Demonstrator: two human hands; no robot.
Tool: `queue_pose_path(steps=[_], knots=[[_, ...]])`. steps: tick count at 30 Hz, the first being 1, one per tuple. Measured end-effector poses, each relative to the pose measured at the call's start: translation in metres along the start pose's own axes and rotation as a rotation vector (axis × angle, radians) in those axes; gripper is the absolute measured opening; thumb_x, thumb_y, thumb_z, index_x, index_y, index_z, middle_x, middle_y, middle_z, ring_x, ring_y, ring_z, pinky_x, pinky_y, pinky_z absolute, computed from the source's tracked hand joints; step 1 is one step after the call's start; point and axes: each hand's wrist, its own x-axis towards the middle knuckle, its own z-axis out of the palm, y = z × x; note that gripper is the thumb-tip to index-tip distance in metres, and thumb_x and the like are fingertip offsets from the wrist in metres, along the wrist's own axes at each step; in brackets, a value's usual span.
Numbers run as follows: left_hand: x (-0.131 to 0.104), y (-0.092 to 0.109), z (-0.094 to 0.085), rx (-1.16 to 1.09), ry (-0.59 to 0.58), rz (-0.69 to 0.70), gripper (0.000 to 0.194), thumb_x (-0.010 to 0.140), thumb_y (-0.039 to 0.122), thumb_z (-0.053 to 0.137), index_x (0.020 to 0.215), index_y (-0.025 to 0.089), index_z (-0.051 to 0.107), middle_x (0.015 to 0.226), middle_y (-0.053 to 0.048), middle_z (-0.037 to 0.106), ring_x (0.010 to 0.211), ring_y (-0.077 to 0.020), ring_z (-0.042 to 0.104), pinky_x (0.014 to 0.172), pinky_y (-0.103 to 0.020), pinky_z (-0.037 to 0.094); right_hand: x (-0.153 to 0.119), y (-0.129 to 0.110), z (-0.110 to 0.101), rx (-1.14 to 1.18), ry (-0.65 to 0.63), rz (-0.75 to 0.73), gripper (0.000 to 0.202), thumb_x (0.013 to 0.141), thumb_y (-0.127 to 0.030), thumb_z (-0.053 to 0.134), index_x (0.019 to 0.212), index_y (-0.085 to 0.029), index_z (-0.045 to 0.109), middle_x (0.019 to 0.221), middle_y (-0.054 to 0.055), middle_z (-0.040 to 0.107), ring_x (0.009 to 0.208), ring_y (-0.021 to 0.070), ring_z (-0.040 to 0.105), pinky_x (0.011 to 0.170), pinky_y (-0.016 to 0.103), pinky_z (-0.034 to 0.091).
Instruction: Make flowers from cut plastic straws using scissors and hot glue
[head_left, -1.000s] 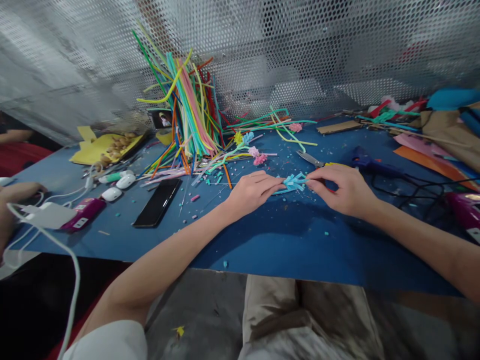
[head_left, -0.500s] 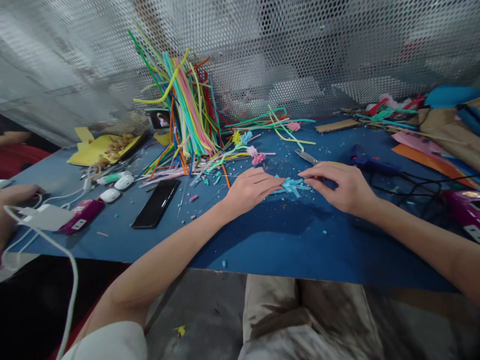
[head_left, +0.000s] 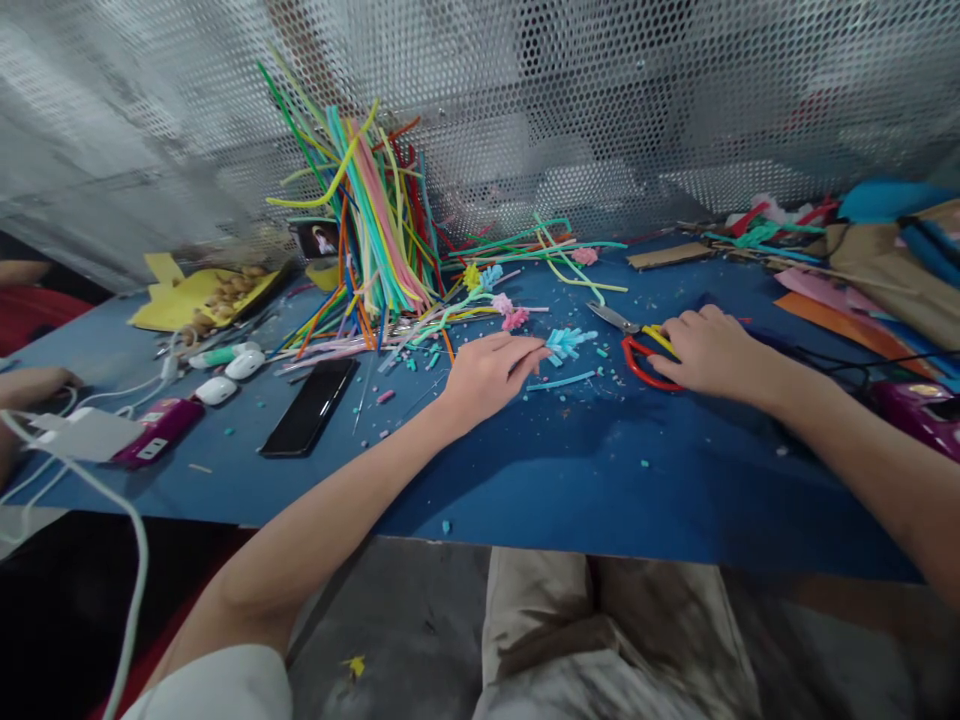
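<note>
My left hand (head_left: 489, 378) pinches one end of a light-blue fuzzy piece (head_left: 570, 343), made of short pipe cleaner bits branching from a stem. It is held just above the table. A straight blue pipe cleaner (head_left: 562, 381) lies below it on the blue surface. To the right, my right hand (head_left: 701, 348) has its fingers curled over the yellow handle of the scissors (head_left: 651, 366). Their red handle loop shows beside the fingers, and the metal blades point left and away. Parts of my right fingers are hidden behind the hand.
A tall bundle of coloured pipe cleaners (head_left: 382, 215) stands at the back. A black phone (head_left: 309, 408) lies left of my arm, near a white charger (head_left: 94, 436) with cables. A co-worker's hand (head_left: 34, 385) is at far left. Coloured paper (head_left: 847, 325) lies at right. Clippings dot the table.
My right hand has left the blue piece and moved right onto the scissors. My left hand still holds the blue piece, which is now raised and more exposed.
</note>
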Motion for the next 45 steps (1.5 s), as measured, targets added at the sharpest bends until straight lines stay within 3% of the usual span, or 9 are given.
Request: queue_pose_path(steps=[3, 7, 13, 16, 19, 23, 26, 31, 45], knots=[[0.0, 0.001, 0.002, 0.107, 0.016, -0.079, 0.024, 0.099, 0.034, 0.055, 0.096, 0.019, 0.074, 0.087, -0.001, 0.077, 0.077, -0.0128, 0.071, 0.067, -0.022, 0.047, 0.001, -0.003, 0.001, -0.006, -0.075, -0.026, 0.041, 0.088, -0.044, 0.047, 0.091, -0.008, 0.067, 0.087, 0.022, 0.069, 0.084, 0.0334, 0.062, 0.076, 0.043, 0.043], [-0.001, 0.002, 0.004, 0.121, 0.003, -0.129, 0.027, 0.1, 0.037, 0.052, 0.097, 0.021, 0.074, 0.089, -0.001, 0.077, 0.08, -0.0132, 0.071, 0.066, -0.022, 0.045, 0.004, -0.011, -0.018, 0.014, -0.116, -0.041, 0.03, 0.085, -0.037, 0.05, 0.085, -0.012, 0.067, 0.08, 0.019, 0.07, 0.074, 0.0294, 0.063, 0.072, 0.041, 0.042], [0.0, 0.004, 0.001, 0.087, -0.034, -0.202, 0.031, 0.102, 0.039, 0.048, 0.096, 0.021, 0.073, 0.084, 0.0, 0.076, 0.077, -0.0123, 0.07, 0.066, -0.022, 0.043, 0.005, -0.015, -0.042, 0.159, -0.179, 0.188, 0.032, 0.08, -0.05, 0.058, 0.072, -0.02, 0.064, 0.066, 0.01, 0.065, 0.065, 0.0249, 0.061, 0.057, 0.034, 0.035], [0.001, 0.005, -0.004, 0.046, -0.09, -0.242, 0.035, 0.105, 0.037, 0.041, 0.095, 0.021, 0.07, 0.091, 0.0, 0.075, 0.084, -0.0111, 0.068, 0.072, -0.02, 0.043, 0.005, -0.014, -0.045, 0.384, -0.11, 0.218, 0.028, 0.082, -0.049, 0.058, 0.076, -0.022, 0.061, 0.065, 0.005, 0.063, 0.062, 0.0225, 0.059, 0.057, 0.034, 0.036], [0.003, 0.006, -0.009, 0.033, -0.074, -0.234, 0.035, 0.105, 0.036, 0.038, 0.093, 0.019, 0.066, 0.092, -0.002, 0.072, 0.084, -0.0107, 0.064, 0.076, -0.02, 0.042, 0.004, -0.014, -0.045, 0.872, 0.031, 0.228, 0.026, 0.08, -0.043, 0.066, 0.096, -0.024, 0.058, 0.077, 0.005, 0.067, 0.066, 0.0216, 0.063, 0.06, 0.034, 0.044], [0.004, 0.006, -0.014, 0.025, 0.01, -0.201, 0.034, 0.105, 0.034, 0.039, 0.088, 0.017, 0.064, 0.084, -0.002, 0.069, 0.08, -0.0108, 0.062, 0.072, -0.021, 0.041, 0.0, -0.018, -0.048, 1.317, -0.016, 0.256, 0.038, 0.077, -0.052, 0.074, 0.094, -0.025, 0.055, 0.064, 0.001, 0.06, 0.052, 0.0174, 0.058, 0.049, 0.031, 0.043], [0.005, 0.003, -0.018, 0.008, 0.093, -0.181, 0.033, 0.104, 0.031, 0.041, 0.086, 0.017, 0.065, 0.076, -0.001, 0.067, 0.072, -0.0096, 0.059, 0.069, -0.02, 0.04, -0.002, -0.02, -0.049, 1.35, -0.117, 0.179, 0.04, 0.079, -0.06, 0.07, 0.086, -0.023, 0.053, 0.055, -0.004, 0.048, 0.046, 0.0124, 0.045, 0.046, 0.029, 0.036], [0.005, -0.001, -0.022, -0.022, 0.143, -0.131, 0.031, 0.103, 0.027, 0.044, 0.082, 0.016, 0.064, 0.071, 0.0, 0.064, 0.063, -0.0086, 0.054, 0.064, -0.02, 0.038, -0.006, -0.022, -0.051, 1.308, -0.251, -0.06, 0.039, 0.085, -0.056, 0.065, 0.096, -0.023, 0.05, 0.078, -0.002, 0.046, 0.064, 0.0117, 0.04, 0.057, 0.027, 0.036], [0.004, 0.007, -0.02, -0.041, 0.104, -0.035, 0.03, 0.102, 0.029, 0.044, 0.083, 0.017, 0.064, 0.075, -0.001, 0.069, 0.068, -0.0106, 0.06, 0.069, -0.022, 0.042, -0.016, -0.045, -0.067, 1.253, -0.327, -0.137, 0.038, 0.086, -0.054, 0.064, 0.087, -0.021, 0.045, 0.077, -0.003, 0.037, 0.066, 0.0115, 0.03, 0.059, 0.027, 0.031]])
